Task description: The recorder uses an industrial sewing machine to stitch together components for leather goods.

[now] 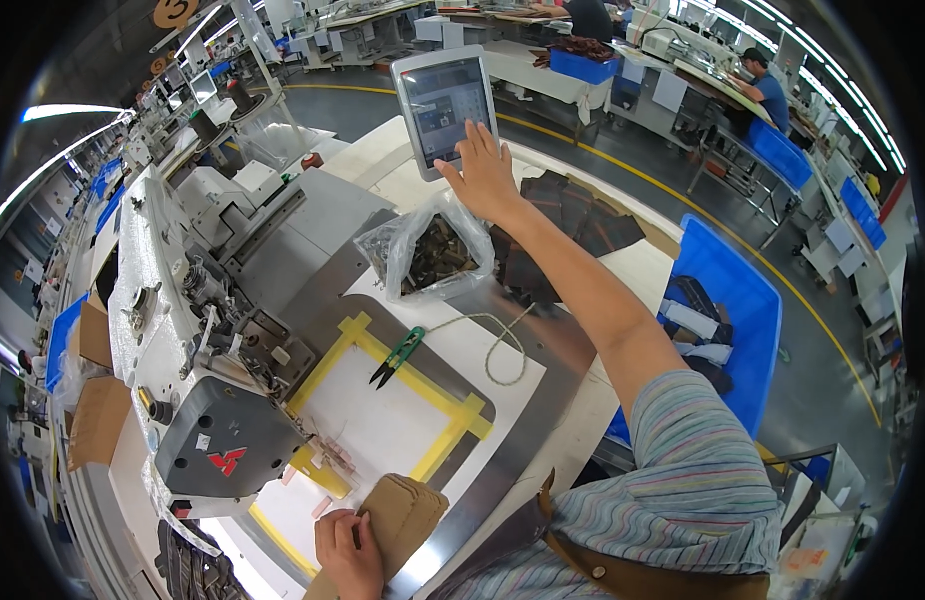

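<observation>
My right hand [482,172] reaches far forward, fingers apart, with a fingertip at the screen of an upright tablet [447,105]. At the lower middle my left hand [350,552] curls its fingers over a stack of brown flat pieces [404,518]. The stack lies over the near edge of a white work area framed in yellow tape [437,385], beside the head of a sewing machine [227,435]. Green-handled thread snips [402,350] tied to a cord lie on the far part of that area, away from both hands.
A clear plastic bag [437,250] of small dark brown pieces stands before the tablet. Dark flat pieces [582,225] lie spread right of it, partly behind my right forearm. A blue bin [747,310] with dark items stands at the right. Co-workers [767,90] sit at far tables.
</observation>
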`<state>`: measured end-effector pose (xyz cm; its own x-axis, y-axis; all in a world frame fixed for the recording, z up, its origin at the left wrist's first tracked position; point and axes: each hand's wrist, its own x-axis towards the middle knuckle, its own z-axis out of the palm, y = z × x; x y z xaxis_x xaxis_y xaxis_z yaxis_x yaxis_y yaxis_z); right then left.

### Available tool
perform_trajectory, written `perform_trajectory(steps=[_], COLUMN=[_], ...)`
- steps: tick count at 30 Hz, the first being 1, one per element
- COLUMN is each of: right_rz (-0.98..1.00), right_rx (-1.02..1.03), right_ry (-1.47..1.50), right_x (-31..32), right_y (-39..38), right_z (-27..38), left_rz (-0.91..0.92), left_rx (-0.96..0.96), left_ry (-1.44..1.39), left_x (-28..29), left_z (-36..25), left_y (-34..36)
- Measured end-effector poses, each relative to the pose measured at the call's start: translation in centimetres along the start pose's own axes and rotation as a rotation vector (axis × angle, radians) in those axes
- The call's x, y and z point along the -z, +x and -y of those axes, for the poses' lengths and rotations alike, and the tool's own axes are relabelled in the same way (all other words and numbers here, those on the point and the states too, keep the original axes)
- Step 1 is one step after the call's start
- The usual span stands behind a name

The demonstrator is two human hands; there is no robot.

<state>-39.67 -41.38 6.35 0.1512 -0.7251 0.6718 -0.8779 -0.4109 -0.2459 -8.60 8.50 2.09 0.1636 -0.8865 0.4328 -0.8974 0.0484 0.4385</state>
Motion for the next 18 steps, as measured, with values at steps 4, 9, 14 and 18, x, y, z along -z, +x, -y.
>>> perform_trajectory(steps=[4, 9, 14, 18], right_rz=[0.009, 0.024, -0.005, 0.033], right_rx=[0.006, 0.016, -0.001, -0.048], right_ry=[0.010, -0.006, -0.024, -0.046], right_x=[0.0, 0.0, 0.2, 0.5], right_y=[0.1, 0.3, -0.9, -1.5], right_z=[0.0, 0.0, -0.6, -0.9], left_rz=[0.004, -0.016, 0.019, 0.022], left_rx=[-0.019, 0.013, -0.028, -0.009], left_ry=[-0.015, -0.054, 0.021, 0.000], left_x=[0.2, -0.1, 0.3, 0.4], left_z=[-0.1, -0.3, -0.7, -0.6], left_y=[0.1, 0.1, 0.6, 0.7])
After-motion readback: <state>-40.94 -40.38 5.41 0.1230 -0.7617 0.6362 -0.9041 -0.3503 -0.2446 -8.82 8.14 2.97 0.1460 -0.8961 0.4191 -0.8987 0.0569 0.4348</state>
